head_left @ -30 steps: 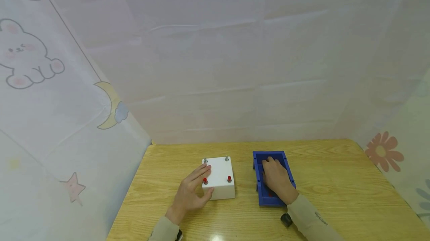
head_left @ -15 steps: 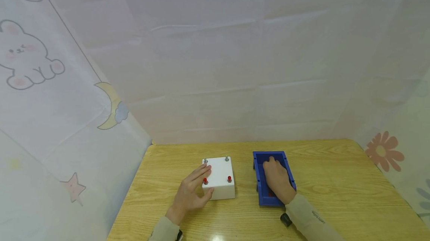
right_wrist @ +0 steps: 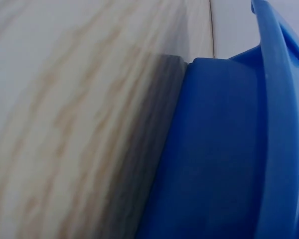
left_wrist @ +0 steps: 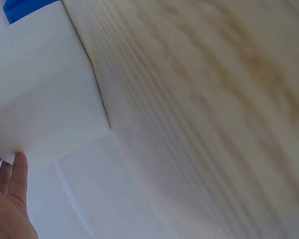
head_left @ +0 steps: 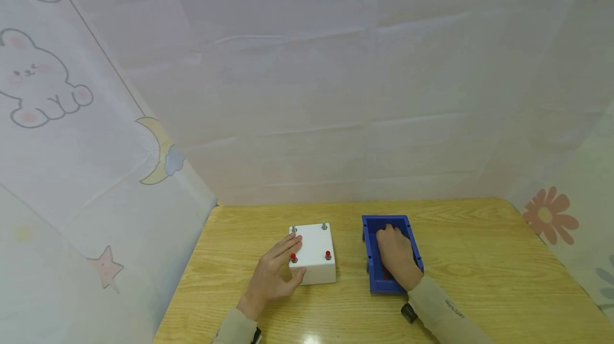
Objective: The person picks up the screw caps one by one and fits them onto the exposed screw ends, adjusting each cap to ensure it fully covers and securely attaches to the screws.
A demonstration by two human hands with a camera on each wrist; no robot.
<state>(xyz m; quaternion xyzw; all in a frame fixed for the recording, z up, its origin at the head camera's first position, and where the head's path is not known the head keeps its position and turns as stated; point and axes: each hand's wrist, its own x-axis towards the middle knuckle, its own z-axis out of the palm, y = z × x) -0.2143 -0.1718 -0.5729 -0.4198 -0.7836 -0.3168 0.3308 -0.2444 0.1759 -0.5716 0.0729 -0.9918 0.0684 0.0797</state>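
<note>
My left hand [head_left: 272, 274] rests on the left side of a white box [head_left: 314, 245], fingers fairly straight on its top and thumb at the near face. In the left wrist view, its fingertips meet the white box [left_wrist: 45, 84]. Silver bolts stand at the box's corners; the two near ones carry red caps [head_left: 328, 254], and the far ones [head_left: 324, 226] are bare. My right hand [head_left: 397, 253] reaches down into a blue bin [head_left: 379, 288]. Its fingertips are hidden there, so I cannot tell what they hold. A small red piece [head_left: 386, 278] shows on the bin's floor.
Both the box and the bin stand on a wood-grain table [head_left: 230, 242]. A black cylinder-like piece [head_left: 409, 313] is by the right sleeve. Printed cloth [head_left: 297, 93] hangs behind and at both sides. The bin's outer wall [right_wrist: 214, 124] fills much of the right wrist view.
Inside the bin, my right hand has shifted slightly, with its wrist a little to the left. My left hand and the white box stay in place.
</note>
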